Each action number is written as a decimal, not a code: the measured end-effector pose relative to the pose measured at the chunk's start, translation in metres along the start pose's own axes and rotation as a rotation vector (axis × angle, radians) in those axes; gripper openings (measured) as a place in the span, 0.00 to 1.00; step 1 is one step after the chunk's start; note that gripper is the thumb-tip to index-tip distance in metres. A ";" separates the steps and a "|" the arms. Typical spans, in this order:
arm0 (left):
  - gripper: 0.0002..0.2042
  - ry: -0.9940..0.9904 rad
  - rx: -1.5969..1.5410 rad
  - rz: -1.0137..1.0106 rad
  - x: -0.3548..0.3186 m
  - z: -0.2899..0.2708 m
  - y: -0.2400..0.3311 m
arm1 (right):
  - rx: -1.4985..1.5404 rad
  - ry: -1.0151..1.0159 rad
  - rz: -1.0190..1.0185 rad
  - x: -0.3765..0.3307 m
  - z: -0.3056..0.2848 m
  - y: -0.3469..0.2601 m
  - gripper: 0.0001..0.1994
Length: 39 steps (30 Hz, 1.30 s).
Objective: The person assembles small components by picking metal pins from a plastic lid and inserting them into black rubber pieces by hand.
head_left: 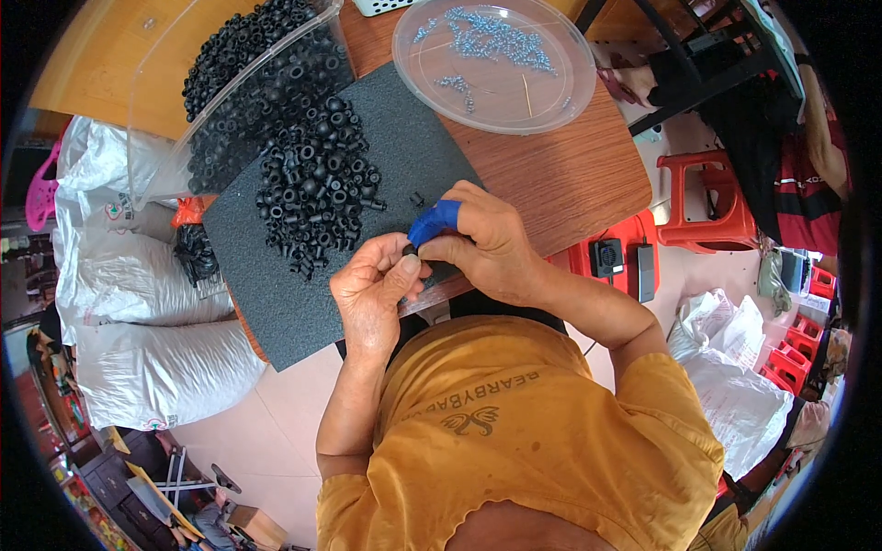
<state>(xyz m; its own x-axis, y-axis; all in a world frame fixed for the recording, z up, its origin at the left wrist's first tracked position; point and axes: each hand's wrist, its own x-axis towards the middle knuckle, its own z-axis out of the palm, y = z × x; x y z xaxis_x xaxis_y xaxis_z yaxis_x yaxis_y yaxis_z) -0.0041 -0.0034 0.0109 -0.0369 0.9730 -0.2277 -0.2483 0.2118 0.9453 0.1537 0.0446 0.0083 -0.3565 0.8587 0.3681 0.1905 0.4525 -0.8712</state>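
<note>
Thumb and fingers of my left hand [375,283] pinch a small black rubber-like part [410,249] at the near edge of a dark grey foam mat [418,129]. My right hand [491,241], blue wrapping [434,222] around its index finger, closes against the same part from the right. Whether anything else sits between its fingertips is hidden. Beyond my hands, a heap of small hollow black parts [317,188] covers the mat's middle. One loose black piece [417,198] lies just past my fingers.
A clear plastic bin [138,138] of black parts tilts at the far left. A round translucent tray [413,69] with small bluish metal pieces [501,41] rests on the wooden table [588,174]. White sacks [165,367] stand left; a red stool [707,197] and another person [808,174] are right.
</note>
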 end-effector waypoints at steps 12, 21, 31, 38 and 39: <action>0.09 0.058 0.007 -0.010 0.000 0.003 -0.002 | -0.088 0.076 -0.056 -0.004 0.006 0.001 0.07; 0.09 0.045 0.038 -0.005 0.002 0.003 -0.001 | -0.089 0.154 -0.163 -0.005 0.008 0.003 0.08; 0.09 0.018 0.053 -0.019 0.003 0.003 0.001 | -0.071 0.149 -0.155 -0.004 0.009 0.005 0.08; 0.09 0.033 0.071 0.028 0.003 0.006 0.000 | -0.145 0.182 -0.198 -0.004 0.007 0.000 0.08; 0.08 0.045 0.058 0.036 0.003 0.006 0.000 | -0.143 0.144 -0.189 -0.003 0.005 0.001 0.07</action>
<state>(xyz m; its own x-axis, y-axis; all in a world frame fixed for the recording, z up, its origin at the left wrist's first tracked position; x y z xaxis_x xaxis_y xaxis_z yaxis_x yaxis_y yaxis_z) 0.0020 0.0002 0.0113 -0.0887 0.9752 -0.2028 -0.1892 0.1834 0.9647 0.1505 0.0415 0.0050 -0.2660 0.7766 0.5711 0.2635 0.6285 -0.7318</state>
